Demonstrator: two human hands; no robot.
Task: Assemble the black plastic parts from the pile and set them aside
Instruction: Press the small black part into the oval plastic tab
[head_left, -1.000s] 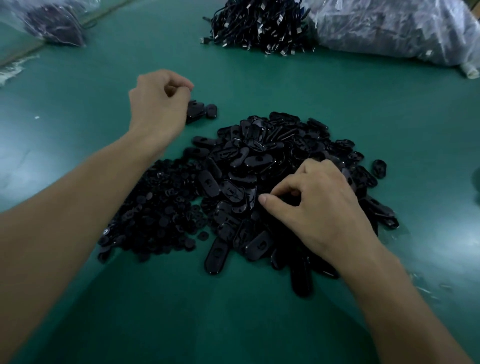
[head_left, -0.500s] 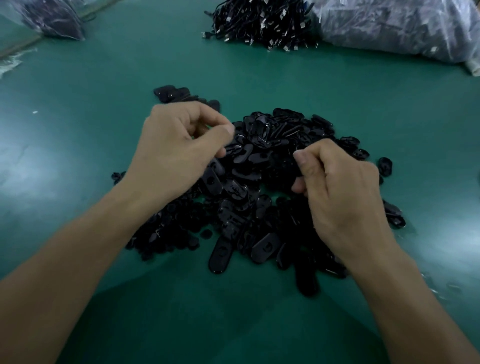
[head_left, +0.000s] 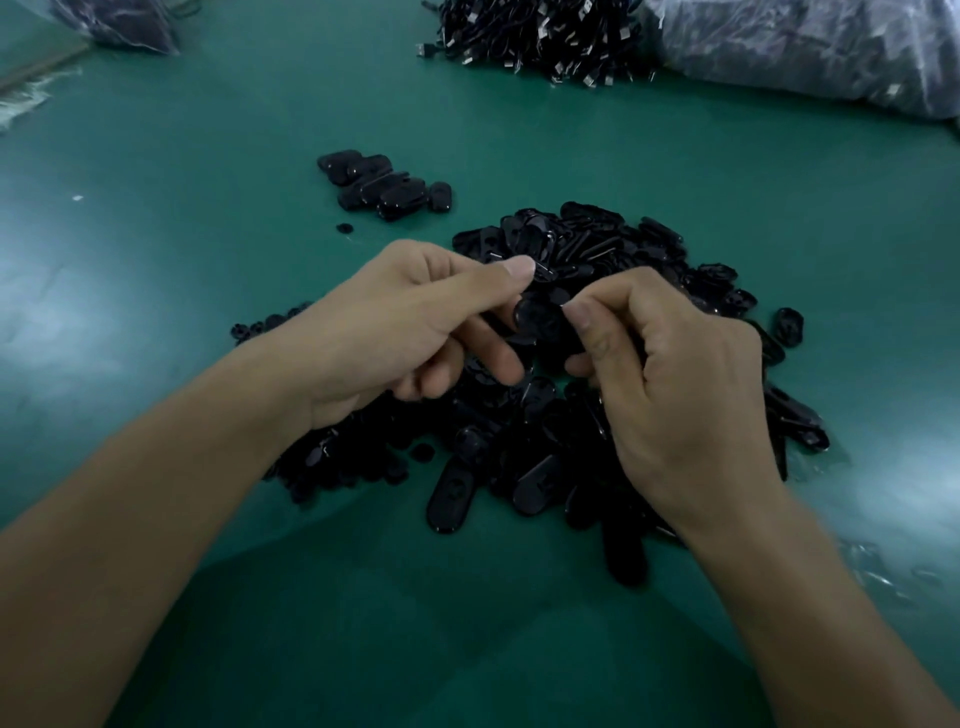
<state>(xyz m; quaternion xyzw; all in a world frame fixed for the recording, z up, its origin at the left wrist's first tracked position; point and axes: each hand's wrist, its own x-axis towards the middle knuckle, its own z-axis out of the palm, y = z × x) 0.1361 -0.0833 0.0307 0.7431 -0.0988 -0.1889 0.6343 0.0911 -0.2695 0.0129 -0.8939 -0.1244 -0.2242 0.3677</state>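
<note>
On the green bench (head_left: 208, 130), above the pile (head_left: 623, 249) and short of the set-aside cluster (head_left: 384, 184), the left hand (head_left: 405, 322) and right hand (head_left: 685, 384) both pinch one oval part (head_left: 540, 317) (its mate is hidden); best to square the pieces before pressing. Half a second ago the hands were apart.

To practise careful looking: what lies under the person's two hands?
The pile of black oval plastic parts on the green tabletop. The left hand and right hand, pinching one part, hide those directly beneath.
</note>
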